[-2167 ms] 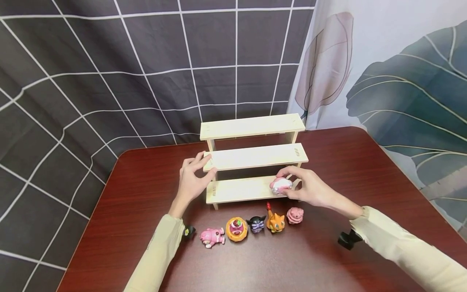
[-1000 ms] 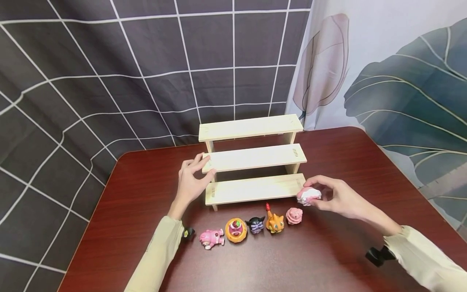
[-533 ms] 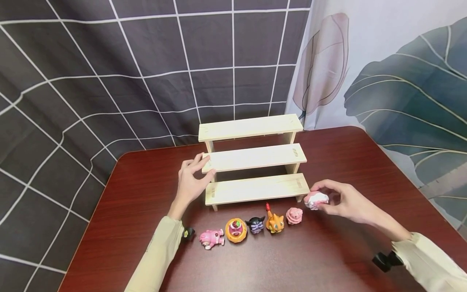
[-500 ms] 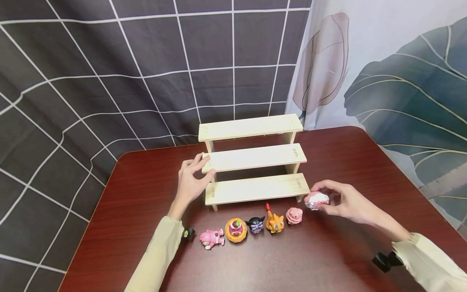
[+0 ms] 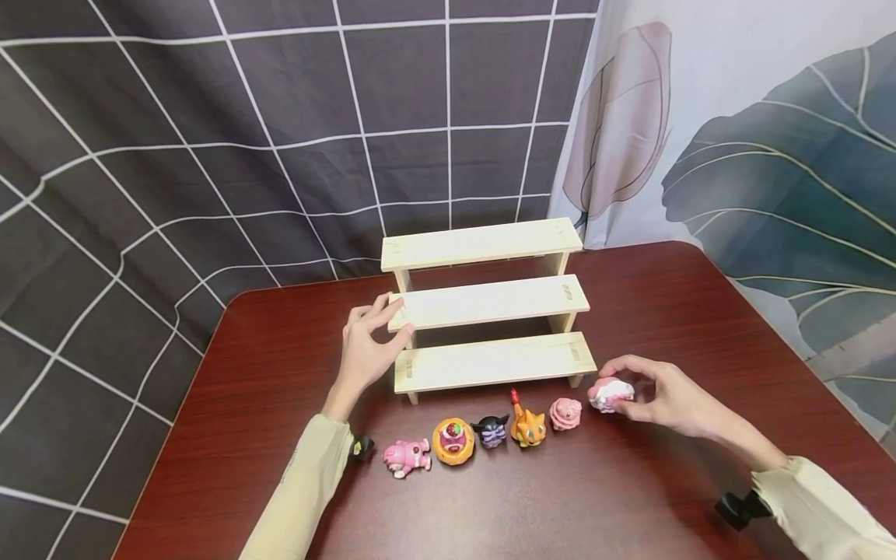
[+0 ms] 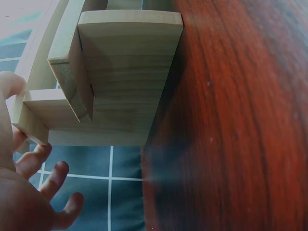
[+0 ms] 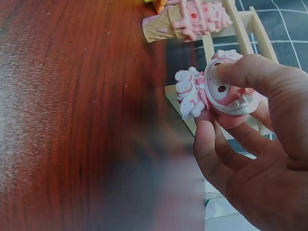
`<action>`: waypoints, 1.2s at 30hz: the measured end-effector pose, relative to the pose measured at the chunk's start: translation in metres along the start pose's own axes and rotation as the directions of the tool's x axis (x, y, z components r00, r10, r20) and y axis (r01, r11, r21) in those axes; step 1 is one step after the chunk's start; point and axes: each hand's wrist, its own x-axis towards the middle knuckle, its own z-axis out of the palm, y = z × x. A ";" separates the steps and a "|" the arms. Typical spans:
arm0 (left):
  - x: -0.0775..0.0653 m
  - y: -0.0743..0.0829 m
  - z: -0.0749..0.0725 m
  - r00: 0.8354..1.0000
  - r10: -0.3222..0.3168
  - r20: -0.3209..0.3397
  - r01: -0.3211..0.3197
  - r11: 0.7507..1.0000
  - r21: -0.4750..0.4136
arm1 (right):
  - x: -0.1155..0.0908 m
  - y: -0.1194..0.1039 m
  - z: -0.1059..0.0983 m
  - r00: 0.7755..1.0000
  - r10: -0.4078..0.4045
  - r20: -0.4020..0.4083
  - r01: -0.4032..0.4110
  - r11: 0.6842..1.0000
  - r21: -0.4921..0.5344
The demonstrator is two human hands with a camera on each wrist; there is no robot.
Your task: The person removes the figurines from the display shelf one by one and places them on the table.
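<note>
A three-tier pale wooden display shelf (image 5: 490, 362) stands on the table. My left hand (image 5: 367, 342) grips the left end of its middle board; the left wrist view shows fingers (image 6: 33, 161) around the board's end. My right hand (image 5: 665, 397) pinches a small pink and white figurine (image 5: 611, 394) between thumb and fingers, just right of the bottom tier. In the right wrist view the figurine (image 7: 224, 89) lies sideways, its round face partly covered by a digit. Near it stands a pink ice-cream-cone figurine (image 5: 565, 414), its waffle cone showing in the right wrist view.
In front of the shelf runs a row of toys: an orange figurine with a red tail tip (image 5: 528, 428), a black and purple one (image 5: 492, 430), a round tart-like toy (image 5: 453, 441) and a pink bear (image 5: 407, 457). A dark grid curtain (image 5: 294, 140) hangs behind the table.
My right hand has carried the pink and white figurine from over the bottom tier rightward and toward me, to beside the shelf's right end. My left hand stays at the middle board.
</note>
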 end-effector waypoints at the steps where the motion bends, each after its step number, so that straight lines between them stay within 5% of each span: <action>1: 0.000 0.000 0.000 1.000 -0.001 0.001 0.001 1.000 0.001 | -0.001 0.001 0.001 1.000 -0.002 0.000 0.002 1.000 0.008; 28: 0.000 0.000 0.000 1.000 0.007 -0.003 -0.007 1.000 -0.001 | -0.005 0.008 0.019 1.000 0.002 0.014 -0.003 0.999 0.047; 36: -0.001 0.002 0.000 1.000 0.005 -0.004 -0.005 1.000 -0.001 | -0.002 0.008 0.018 0.997 0.014 0.072 -0.017 0.999 0.047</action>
